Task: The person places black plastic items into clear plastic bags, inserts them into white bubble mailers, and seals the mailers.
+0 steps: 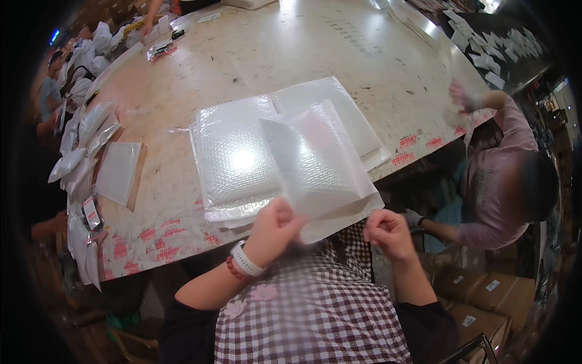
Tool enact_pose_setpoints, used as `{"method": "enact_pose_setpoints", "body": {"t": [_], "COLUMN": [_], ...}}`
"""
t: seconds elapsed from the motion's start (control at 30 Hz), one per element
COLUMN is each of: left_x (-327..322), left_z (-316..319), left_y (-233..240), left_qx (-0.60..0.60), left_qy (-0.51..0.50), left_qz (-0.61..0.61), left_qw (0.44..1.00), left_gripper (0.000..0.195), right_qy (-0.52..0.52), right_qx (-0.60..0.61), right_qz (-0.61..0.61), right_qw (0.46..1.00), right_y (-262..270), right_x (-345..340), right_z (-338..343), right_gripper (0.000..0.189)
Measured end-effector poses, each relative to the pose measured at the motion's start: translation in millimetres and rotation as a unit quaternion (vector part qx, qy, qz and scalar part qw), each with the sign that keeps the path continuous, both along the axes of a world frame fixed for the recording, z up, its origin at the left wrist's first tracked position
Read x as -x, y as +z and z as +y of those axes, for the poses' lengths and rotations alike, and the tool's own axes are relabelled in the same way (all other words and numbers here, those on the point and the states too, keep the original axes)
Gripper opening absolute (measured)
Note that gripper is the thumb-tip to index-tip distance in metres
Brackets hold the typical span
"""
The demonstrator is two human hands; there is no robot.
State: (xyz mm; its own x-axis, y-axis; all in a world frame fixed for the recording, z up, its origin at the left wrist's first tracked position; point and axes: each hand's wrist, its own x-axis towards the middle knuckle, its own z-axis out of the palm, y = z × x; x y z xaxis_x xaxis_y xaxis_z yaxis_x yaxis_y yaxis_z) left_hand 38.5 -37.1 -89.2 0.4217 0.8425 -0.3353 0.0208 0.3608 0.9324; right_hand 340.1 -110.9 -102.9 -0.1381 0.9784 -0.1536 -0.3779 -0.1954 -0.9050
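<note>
A white bubble mailer (325,168) lies tilted across other mailers, with its flap end towards me. My left hand (277,225), with a white watch and red beads at the wrist, pinches the near left part of this mailer. Just off the flap's right corner is my right hand (388,232), its fingers curled. Whether a thin strip or the flap edge is between those fingers cannot be made out. Under the tilted mailer are a stack of shiny bubble mailers (234,154) on the left and another mailer (359,123) on the right.
Filled white packages (88,136) and a flat white packet (119,170) lie on the worktable (182,82) at the left. A co-worker in pink (495,191) sits close on the right, one hand on the table. Cardboard boxes (495,291) stand below right. Other people work at the left and far side.
</note>
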Motion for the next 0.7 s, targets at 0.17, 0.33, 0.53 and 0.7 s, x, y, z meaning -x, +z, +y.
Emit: {"method": "enact_pose_setpoints", "body": {"t": [0.17, 0.33, 0.53, 0.7], "left_x": [14.8, 14.8, 10.3, 12.6], "left_z": [-5.1, -12.6, -15.5, -15.5], "left_y": [16.0, 8.3, 5.7, 10.1], "left_qx": [0.016, 0.03, -0.056, -0.028], "left_qy": [0.036, 0.024, 0.0, 0.005], "left_qz": [-0.015, -0.03, 0.012, 0.013], "left_qw": [0.999, 0.999, 0.998, 0.999], "left_gripper": [0.04, 0.033, 0.029, 0.028], "right_qy": [-0.032, -0.034, 0.206, 0.163], "right_qx": [-0.127, -0.283, -0.369, -0.382], "right_qz": [-0.854, -0.486, -0.399, -0.406], "right_qw": [0.504, 0.826, 0.814, 0.814], "right_y": [-52.0, 30.8, 33.7, 32.7], "right_x": [-96.6, 19.3, 89.0, 91.6], "right_z": [-40.6, -9.2, 54.8, 44.3], "right_gripper": [0.014, 0.026, 0.015, 0.011]}}
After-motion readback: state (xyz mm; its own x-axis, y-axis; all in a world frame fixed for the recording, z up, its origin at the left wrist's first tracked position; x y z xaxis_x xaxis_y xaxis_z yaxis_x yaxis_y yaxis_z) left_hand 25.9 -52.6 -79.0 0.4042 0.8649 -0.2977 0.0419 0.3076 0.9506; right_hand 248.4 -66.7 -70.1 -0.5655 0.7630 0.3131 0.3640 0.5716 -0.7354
